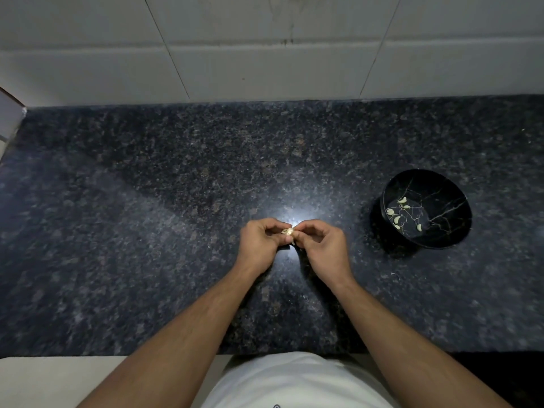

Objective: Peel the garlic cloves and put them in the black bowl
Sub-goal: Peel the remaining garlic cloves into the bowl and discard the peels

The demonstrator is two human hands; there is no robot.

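- Left of the black bowl (425, 209), well apart from it, both hands meet above the granite counter (147, 216).
- Left hand (259, 242) and right hand (319, 245) pinch one garlic clove (289, 232) between curled fingertips.
- Peeled cloves (397, 219) lie inside the bowl.

Garlic clove (289, 232) (mostly behind fingers (272, 228))

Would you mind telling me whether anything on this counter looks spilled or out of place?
Only small things: a pale scrap lies on the counter outside the black bowl, near its front. Otherwise both hands hold one garlic clove; nothing looks damaged.
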